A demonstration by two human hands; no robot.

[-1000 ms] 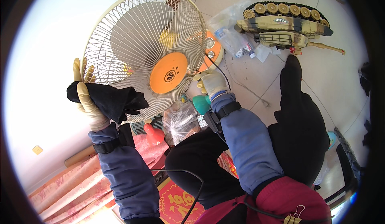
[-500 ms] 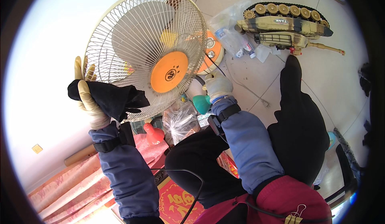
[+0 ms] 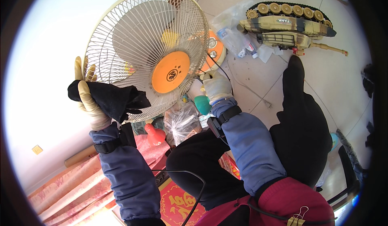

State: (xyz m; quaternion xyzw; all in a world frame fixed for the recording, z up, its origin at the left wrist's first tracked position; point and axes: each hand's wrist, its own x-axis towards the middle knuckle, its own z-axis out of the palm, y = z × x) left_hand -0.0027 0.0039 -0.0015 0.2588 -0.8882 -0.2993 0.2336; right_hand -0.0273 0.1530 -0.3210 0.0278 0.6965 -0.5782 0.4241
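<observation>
1 fan (image 3: pixel 171 72), tiled flr (image 3: pixel 255 80), wht wall (image 3: pixel 48 84)

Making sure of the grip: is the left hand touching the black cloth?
Touching. The head view shows the left hand clasping the black cloth, its thumb lying across the front.

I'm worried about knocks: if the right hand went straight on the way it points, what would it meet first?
Most likely the right edge of the fan, just up and left of the right hand in the picture. Depth is unclear, so the dark cord might come first.
</observation>
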